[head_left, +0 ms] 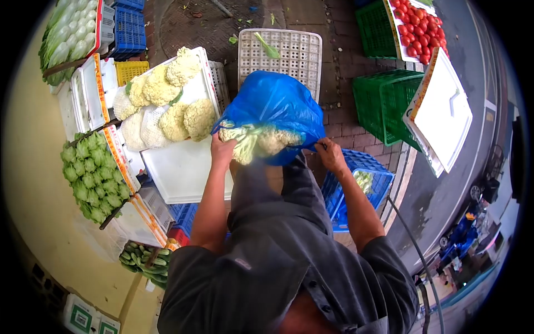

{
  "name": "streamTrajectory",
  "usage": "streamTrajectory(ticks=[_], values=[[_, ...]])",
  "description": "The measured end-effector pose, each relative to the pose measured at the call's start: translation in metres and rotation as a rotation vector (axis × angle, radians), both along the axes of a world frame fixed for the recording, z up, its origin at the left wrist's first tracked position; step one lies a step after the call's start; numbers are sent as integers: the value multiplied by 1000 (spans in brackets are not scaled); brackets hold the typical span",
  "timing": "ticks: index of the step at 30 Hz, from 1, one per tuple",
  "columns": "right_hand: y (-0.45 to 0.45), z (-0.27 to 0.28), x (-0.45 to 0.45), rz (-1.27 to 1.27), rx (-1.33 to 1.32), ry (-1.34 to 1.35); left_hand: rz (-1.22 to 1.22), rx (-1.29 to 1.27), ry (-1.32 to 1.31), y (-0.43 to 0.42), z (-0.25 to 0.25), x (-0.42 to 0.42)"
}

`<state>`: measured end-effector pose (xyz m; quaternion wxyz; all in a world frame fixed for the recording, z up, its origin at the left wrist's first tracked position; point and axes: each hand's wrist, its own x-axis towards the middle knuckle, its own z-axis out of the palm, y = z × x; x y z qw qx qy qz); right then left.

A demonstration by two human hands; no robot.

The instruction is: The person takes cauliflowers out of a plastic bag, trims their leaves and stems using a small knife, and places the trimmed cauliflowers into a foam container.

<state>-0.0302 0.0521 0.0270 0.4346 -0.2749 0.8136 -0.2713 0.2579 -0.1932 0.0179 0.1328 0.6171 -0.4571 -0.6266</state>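
Note:
A blue plastic bag (272, 100) is spread in front of my body with its mouth turned toward me. Cauliflower (275, 140) shows in that opening, one piece with pale stalks facing up; its edges are slightly blurred. My left hand (222, 151) grips the bag's rim at the left, close beside the stalks. On the other side, my right hand (332, 156) pinches the rim between closed fingers and pulls it outward. How much more lies inside the bag is hidden by the plastic.
Several cauliflowers (173, 125) lie on a white foam tray (186, 172) to the left. Ahead stands an upturned pale crate (308, 53) with a leaf on it. Blue crate (384, 181) and green crate (384, 103) stand at right; tomatoes (420, 33) sit farther off.

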Motion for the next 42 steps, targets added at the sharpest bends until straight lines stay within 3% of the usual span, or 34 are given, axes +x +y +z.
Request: streamTrajectory(ticks=[4, 11, 13, 14, 16, 19, 22, 24, 26, 30, 32, 33, 34, 37, 41, 42], values=[[0, -1, -3, -32, 31, -35, -17, 277, 96, -15, 28, 9], [9, -4, 1, -255, -88, -222, -52, 443, 182, -22, 40, 54], [18, -8, 4, -312, -25, -316, -61, 515, 340, -22, 63, 55], [27, -23, 11, -311, -123, -240, -49, 524, 373, -20, 67, 59], [30, -28, 15, -408, -65, -361, -17, 561, 293, -15, 84, 48], [33, -25, 11, -411, -201, -371, -46, 544, 313, -5, 77, 45], [47, -19, 4, -562, -249, -472, -92, 512, 223, 1, 63, 36], [72, -31, -1, -812, -221, -545, -119, 473, 122, -1, 52, 33], [117, -59, -11, -1052, -172, -607, -206, 459, 255, -18, 24, 61], [218, -151, -26, -1496, 10, -294, -200, 423, 241, -25, 10, 46], [329, -271, -4, -1273, 192, 10, -190, 422, 227, -23, 9, 40], [368, -300, -4, -1212, 335, 63, -189, 425, 222, -22, 7, 38], [381, -306, -11, -1147, 476, 120, -187, 429, 223, -21, 8, 36], [374, -291, -31, -1505, 410, -126, -185, 448, 208, -17, 10, 33], [395, -327, -21, -1515, 243, -289, -183, 472, 199, -11, 10, 31], [393, -332, -21, -1488, 310, -246, -186, 477, 201, -11, 9, 30]])
